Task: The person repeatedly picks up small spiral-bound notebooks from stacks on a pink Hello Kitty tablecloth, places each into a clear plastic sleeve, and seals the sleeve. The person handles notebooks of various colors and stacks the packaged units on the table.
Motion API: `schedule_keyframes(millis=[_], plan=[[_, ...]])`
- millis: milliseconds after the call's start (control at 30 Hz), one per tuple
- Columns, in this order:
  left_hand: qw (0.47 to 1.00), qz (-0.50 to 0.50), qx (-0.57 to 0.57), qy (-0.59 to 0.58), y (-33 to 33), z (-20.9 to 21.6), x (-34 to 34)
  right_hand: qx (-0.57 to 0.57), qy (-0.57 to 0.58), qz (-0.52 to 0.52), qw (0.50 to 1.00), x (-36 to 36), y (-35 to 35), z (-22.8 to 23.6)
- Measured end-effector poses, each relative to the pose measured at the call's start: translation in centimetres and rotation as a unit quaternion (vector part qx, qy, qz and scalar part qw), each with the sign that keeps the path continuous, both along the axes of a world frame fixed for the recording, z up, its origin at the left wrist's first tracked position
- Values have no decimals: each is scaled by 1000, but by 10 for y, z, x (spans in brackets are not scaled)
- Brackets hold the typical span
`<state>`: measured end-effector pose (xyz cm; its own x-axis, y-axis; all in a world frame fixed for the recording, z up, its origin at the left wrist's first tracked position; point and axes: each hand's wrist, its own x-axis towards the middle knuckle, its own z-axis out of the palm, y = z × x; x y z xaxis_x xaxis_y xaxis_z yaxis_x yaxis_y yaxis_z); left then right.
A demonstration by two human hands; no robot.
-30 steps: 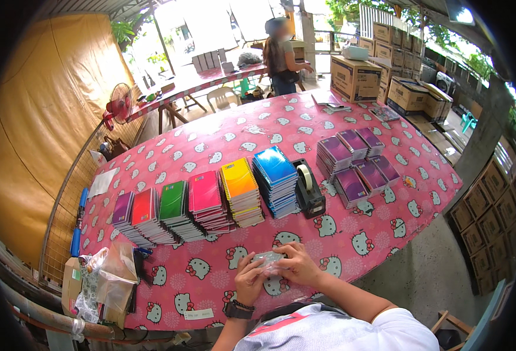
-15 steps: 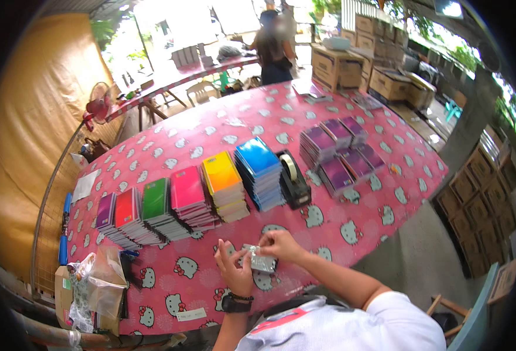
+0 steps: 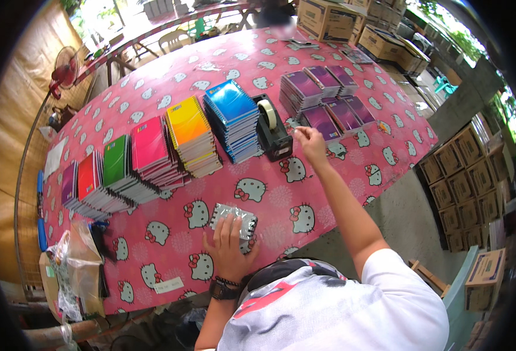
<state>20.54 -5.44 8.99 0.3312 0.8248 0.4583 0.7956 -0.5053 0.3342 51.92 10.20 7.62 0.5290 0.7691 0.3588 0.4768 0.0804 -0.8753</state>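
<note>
A small spiral notebook pack (image 3: 241, 219), silvery with a glossy clear wrap, lies on the table in front of me. The fingers of my left hand (image 3: 230, 248) rest stretched out over its near left part, thumb apart at its near edge. My right hand (image 3: 312, 145) is off to the right with its fingertips pinched together; whatever they hold, if anything, is too small to make out. Just left of those fingertips stands a black tape dispenser (image 3: 278, 142) with a pale roll. Beyond my right hand are purple notebook stacks (image 3: 302, 88).
Stacked spiral notebooks run leftward from the dispenser: blue (image 3: 231, 105), yellow (image 3: 186, 121), pink (image 3: 149, 140), green (image 3: 116, 159), red (image 3: 88, 175) and purple (image 3: 69, 180). A plastic-wrapped bag (image 3: 76, 263) sits at the left edge. Cartons (image 3: 468, 169) are piled right of the table.
My right hand has left the pack and reached forward and right, past the tape dispenser. My left hand now lies flat on the pack. The view has tilted down.
</note>
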Motion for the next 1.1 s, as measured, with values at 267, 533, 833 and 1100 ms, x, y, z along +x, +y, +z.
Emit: schedule_keyframes(millis=[267, 533, 833, 1100], plan=[[999, -6, -39, 28, 1, -2, -11, 36, -98, 78, 991, -30, 11, 15], [996, -29, -80, 23, 1, 10, -9, -308, 375, 324, 812, -50, -27, -42], [995, -36, -82, 39, 3, 7, -13, -278, -257, 580, 721, -143, -16, 90], [993, -44, -100, 33, 21, 45, -2, -301, -355, 508, 724, -150, -23, 77]])
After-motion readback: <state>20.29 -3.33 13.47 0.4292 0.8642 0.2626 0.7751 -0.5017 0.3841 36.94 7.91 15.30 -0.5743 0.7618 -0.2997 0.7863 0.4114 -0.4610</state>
